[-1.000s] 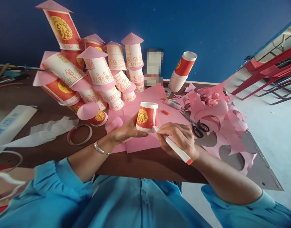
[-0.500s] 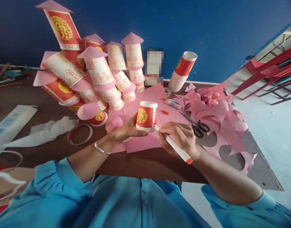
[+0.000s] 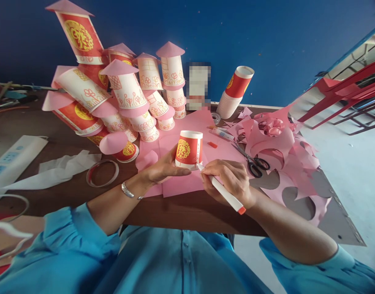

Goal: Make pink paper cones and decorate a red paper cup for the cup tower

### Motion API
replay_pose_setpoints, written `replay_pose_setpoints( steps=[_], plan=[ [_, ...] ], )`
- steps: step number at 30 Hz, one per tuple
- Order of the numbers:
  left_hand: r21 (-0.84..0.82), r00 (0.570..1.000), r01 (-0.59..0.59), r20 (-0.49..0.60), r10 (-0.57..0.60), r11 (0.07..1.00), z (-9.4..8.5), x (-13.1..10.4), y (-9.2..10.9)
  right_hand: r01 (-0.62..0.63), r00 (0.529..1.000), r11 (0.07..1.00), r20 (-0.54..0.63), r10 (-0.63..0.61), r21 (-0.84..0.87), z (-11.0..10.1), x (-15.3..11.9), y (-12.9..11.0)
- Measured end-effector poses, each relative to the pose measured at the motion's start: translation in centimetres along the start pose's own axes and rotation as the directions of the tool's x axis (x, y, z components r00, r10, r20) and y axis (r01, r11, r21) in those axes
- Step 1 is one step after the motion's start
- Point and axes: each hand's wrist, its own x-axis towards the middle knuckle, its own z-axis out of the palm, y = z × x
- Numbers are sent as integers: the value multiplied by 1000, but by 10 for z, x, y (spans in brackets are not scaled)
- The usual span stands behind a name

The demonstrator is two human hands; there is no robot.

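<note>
Over the pink paper sheets [image 3: 184, 183], my left hand [image 3: 164, 168] holds a red and white paper cup [image 3: 191, 150] with a yellow round pattern, its rim up. The thumb lies along the cup's lower edge. My right hand [image 3: 228, 179] grips a white marker [image 3: 227, 194] with an orange-red end. The marker's tip is at the lower right of the cup, at its white bottom band; whether it touches cannot be made out. An orange-red cap [image 3: 212, 145] lies on the pink paper, to the right of the cup.
Decorated cup towers with pink cone roofs [image 3: 129, 90] stand at the left back. A cup stack [image 3: 233, 94] leans near the wall. Scissors [image 3: 256, 163], a glue bottle [image 3: 222, 133] and pink scraps [image 3: 279, 143] lie right. A tape roll [image 3: 102, 173] and power strip [image 3: 16, 157] are left.
My right hand and the marker have shifted slightly left, with the tip now nearer the cup's lower edge. My left hand and the cup are almost unmoved.
</note>
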Motion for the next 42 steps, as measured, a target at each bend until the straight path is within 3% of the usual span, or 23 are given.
replay_pose_setpoints(
  steps=[10, 17, 27, 35, 42],
  plan=[
    [22, 1000, -8, -19, 9, 1000, -3, -1, -2, 39, 998, 999, -58, -37, 31, -4, 4, 0],
    [-114, 996, -68, 56, 75, 991, 1, 2, 6, -29, 992, 1000, -122, 28, -1, -3, 3, 6],
    [-70, 999, -44, -18, 43, 997, 0, 2, -4, 29, 999, 999, -15, -28, 46, -1, 1, 0],
    [-60, 999, 24, -45, -27, 998, 0, -1, 0, 66, 996, 996, -59, -62, 60, 0, -2, 0],
    [-27, 998, 20, -53, -22, 999, 1, -1, 3, 83, 997, 996, -13, -82, 42, -1, -2, -1]
  ],
)
